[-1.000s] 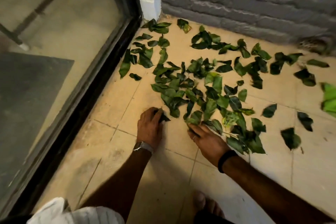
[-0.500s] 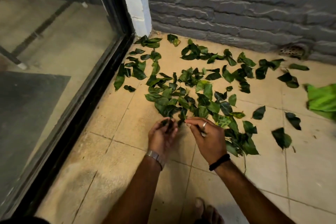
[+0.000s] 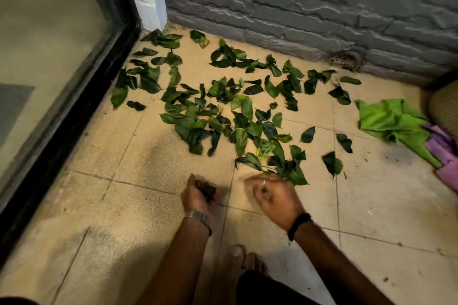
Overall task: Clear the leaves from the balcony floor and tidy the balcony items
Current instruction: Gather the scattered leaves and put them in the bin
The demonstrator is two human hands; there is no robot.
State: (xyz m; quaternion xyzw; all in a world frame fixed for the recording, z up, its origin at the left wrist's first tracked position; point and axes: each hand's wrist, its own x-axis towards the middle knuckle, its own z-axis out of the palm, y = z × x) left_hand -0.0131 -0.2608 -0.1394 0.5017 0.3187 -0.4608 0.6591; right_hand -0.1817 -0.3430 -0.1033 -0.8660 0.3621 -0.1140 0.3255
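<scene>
Several dark green leaves lie scattered over the beige tiled balcony floor, from the corner by the door to the middle tiles. My left hand is low over the floor, its fingers curled round a small bunch of dark leaves. My right hand is beside it, blurred by motion, with its fingertips at the near edge of a leafy twig. Whether it holds anything is hidden by the blur.
A grey brick wall with a floor drain closes the far side. A black-framed glass door runs along the left. Green cloth, purple cloth and a woven basket lie at the right. My bare foot is below my hands.
My hands met and the right passed a leaf to the left. Both hands have since pulled back toward me and apart, the left still holding leaves. The view shifted left and back.
</scene>
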